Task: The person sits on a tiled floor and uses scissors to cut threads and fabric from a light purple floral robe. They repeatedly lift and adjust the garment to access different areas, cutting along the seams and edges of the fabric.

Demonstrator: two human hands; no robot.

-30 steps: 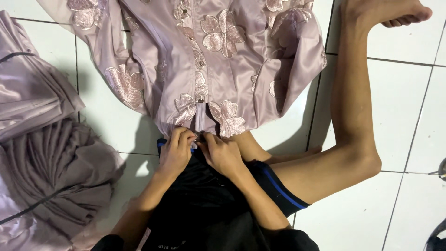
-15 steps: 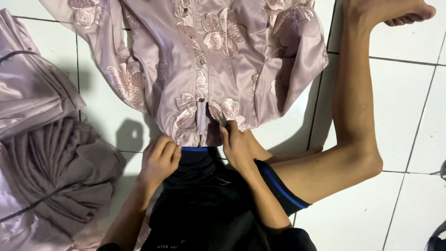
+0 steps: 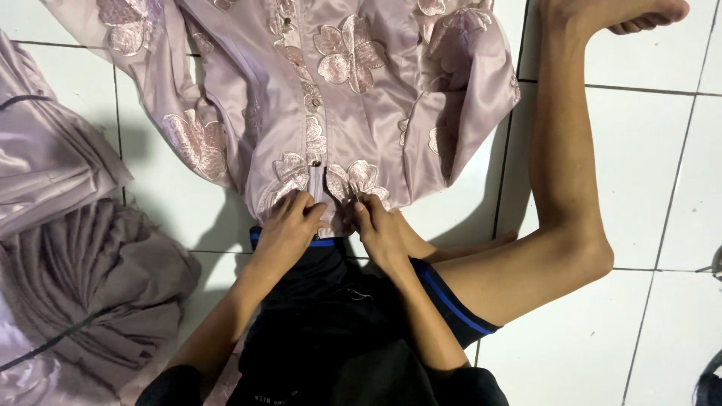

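The blouse [image 3: 353, 98] was pale mauve satin with pink embroidered flowers. The shorts [image 3: 338, 316] were black with blue trim. A grey-mauve pleated cloth [image 3: 83, 293] lay on white tiles [image 3: 662, 173] with dark grout lines.

The blouse [image 3: 361, 98] runs off the top edge, collar unseen. Both hands' fingertips [image 3: 320, 207] tuck under its hem, hidden. The folded cloth [image 3: 53, 158] is cut off at left.

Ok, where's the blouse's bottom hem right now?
In the head view, the hem lies centre frame on the white tile floor, pinched between the left hand and right hand, just above the dark shorts.
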